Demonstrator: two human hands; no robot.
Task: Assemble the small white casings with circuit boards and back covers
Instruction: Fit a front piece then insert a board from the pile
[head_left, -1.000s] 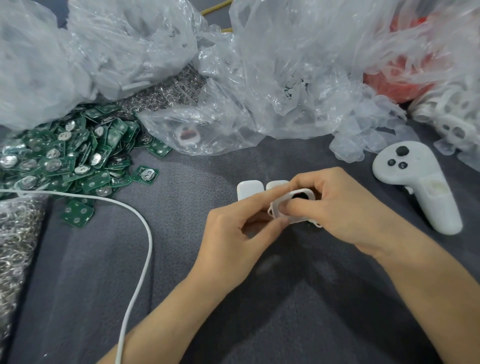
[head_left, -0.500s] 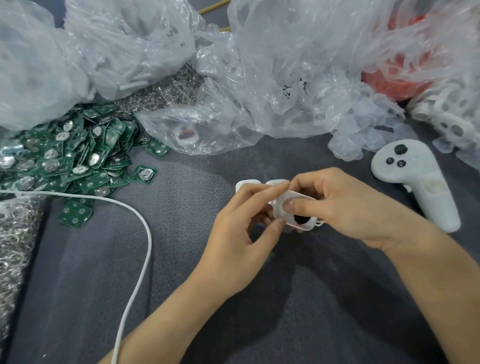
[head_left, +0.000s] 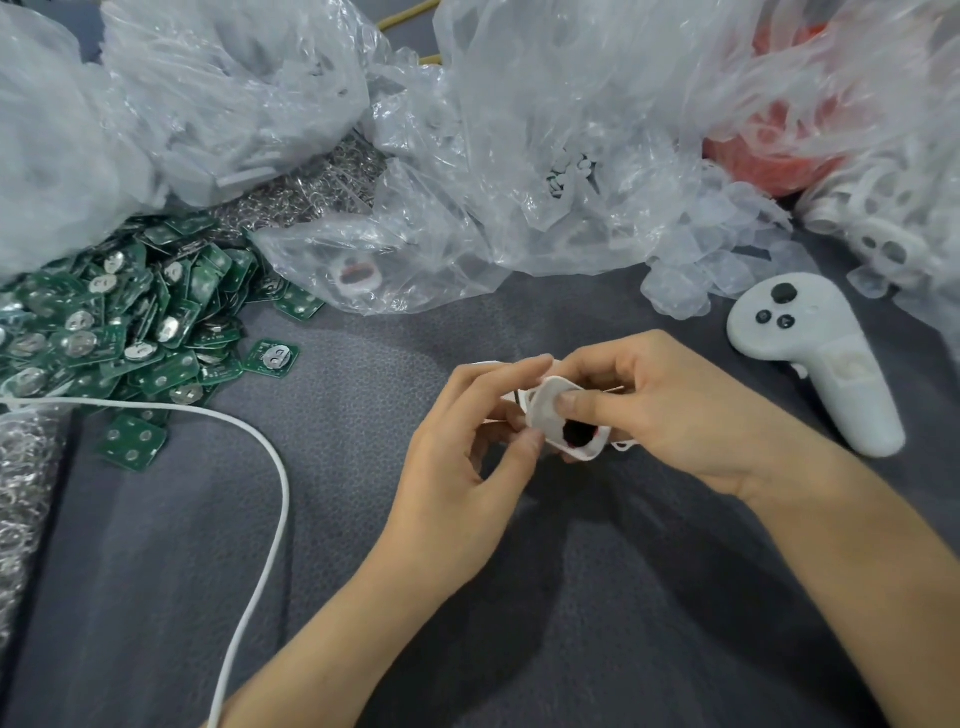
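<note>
Both hands meet at the middle of the grey surface around a small white casing (head_left: 551, 418) with a dark round opening. My right hand (head_left: 670, 410) grips it from the right, the thumb lying across its face. My left hand (head_left: 467, 457) pinches its left edge between thumb and forefinger. Other white pieces (head_left: 506, 402) lie just behind, mostly hidden by the fingers. A heap of green circuit boards (head_left: 119, 322) with round metal contacts lies at the left. One more white casing (head_left: 356, 274) shows inside a clear bag.
Crumpled clear plastic bags (head_left: 519, 156) fill the back. A white game controller (head_left: 815, 358) lies at the right, with white plastic parts (head_left: 888, 249) behind it. A white cable (head_left: 270, 499) curves across the left. Small metal rings (head_left: 21, 493) are piled at the left edge.
The casing has been turned in my hands, its dark opening swinging from the top toward the lower right. My right thumb now lies across its face.
</note>
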